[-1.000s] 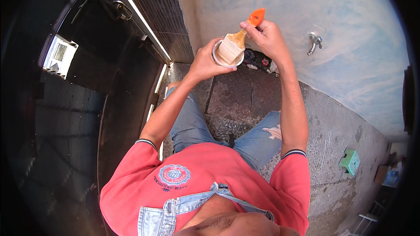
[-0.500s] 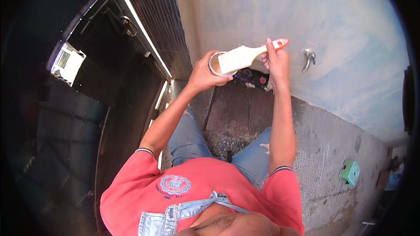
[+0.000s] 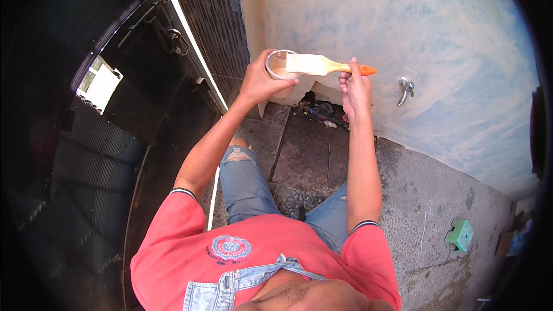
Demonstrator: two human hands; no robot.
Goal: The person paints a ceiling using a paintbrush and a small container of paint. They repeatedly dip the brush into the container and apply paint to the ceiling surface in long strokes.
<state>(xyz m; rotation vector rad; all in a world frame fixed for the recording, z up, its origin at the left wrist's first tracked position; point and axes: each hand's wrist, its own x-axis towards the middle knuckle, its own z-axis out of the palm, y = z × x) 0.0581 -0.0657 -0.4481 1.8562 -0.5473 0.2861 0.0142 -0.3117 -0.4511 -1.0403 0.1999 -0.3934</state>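
Observation:
My left hand [image 3: 259, 83] is wrapped round a clear plastic cup [image 3: 281, 53] that has pale paint-like liquid low inside. In my right hand [image 3: 356, 89] is a wide paintbrush [image 3: 334, 67], pinched by its handle, which ends in orange. The brush lies nearly level, its broad whitish head pointing left and overlapping the cup's right rim. Whether the bristle tip touches the cup I cannot tell. Both hands are raised in front of a wall [image 3: 357, 11] with streaky white and pale blue paint.
A metal tap [image 3: 405, 91] juts from the wall, right of my right hand. Below the hands, a broken hole [image 3: 324, 109] at the wall's foot holds dark debris. A green stool [image 3: 459, 234] stands on the rough paving at right. A dark gate [image 3: 155, 138] runs along the left.
The cup and my left hand have moved slightly up and left. The brush has turned from a slant to nearly level, with its handle end lower.

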